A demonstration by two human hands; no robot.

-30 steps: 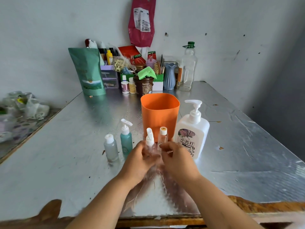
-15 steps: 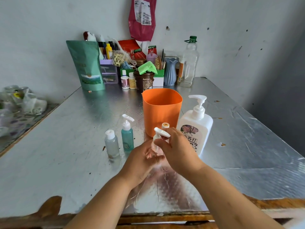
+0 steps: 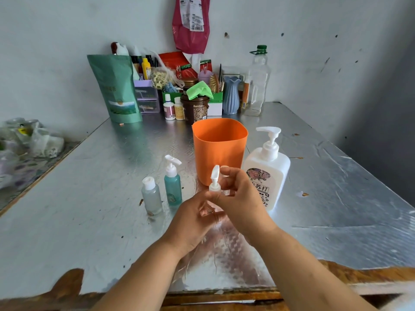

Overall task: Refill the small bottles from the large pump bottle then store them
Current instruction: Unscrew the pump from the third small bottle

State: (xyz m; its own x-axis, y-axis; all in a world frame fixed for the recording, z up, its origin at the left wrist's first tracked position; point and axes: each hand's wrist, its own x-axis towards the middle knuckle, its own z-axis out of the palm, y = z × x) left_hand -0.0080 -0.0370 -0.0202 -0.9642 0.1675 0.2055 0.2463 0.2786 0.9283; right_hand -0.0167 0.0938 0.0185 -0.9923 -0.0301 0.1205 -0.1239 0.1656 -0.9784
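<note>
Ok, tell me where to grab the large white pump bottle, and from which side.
Grip the large pump bottle round its flat body, coming from the right: it stands upright, the orange cup crowds its left, and the right hand blocks its lower front.

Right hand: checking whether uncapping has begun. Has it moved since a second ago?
Yes. The right hand rose to the pump top, fingers now overlapping the orange cup.

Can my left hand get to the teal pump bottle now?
Probably, but not freely. The teal pump bottle stands near the left hand with nothing between, yet its fingers hold the small clear pump bottle, which would need setting down first.
</note>
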